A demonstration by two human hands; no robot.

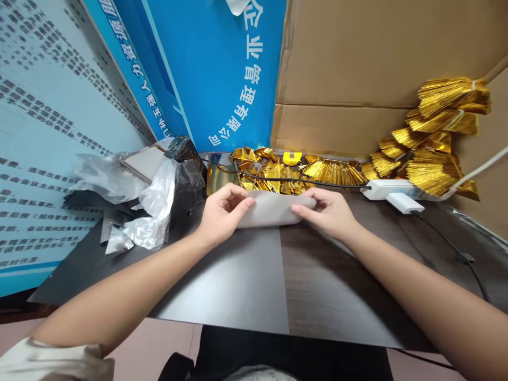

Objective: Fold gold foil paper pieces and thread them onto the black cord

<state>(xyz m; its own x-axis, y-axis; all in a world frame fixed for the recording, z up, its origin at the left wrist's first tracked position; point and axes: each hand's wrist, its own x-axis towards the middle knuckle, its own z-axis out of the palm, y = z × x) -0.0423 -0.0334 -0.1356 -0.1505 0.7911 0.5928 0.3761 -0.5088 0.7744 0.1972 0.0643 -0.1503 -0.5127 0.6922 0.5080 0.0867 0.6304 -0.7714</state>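
A grey sheet (pixel 238 286) lies on the dark table, and its far edge is curled over into a pale roll (pixel 272 209). My left hand (pixel 222 211) pinches the roll's left end with thumb and fingers closed on it. My right hand (pixel 329 211) grips the right end the same way. Both forearms reach in from the near edge. Just behind the roll lies a heap of folded gold foil pieces (pixel 270 172).
Crumpled clear and black plastic bags (pixel 154 201) sit at the left. A white power strip (pixel 391 189) with cables is at the right, below stacked gold foil fans (pixel 432 143). Cardboard walls (pixel 377 63) and a blue banner (pixel 214 69) close off the back. A yellow tape measure (pixel 292 157) rests among the foil.
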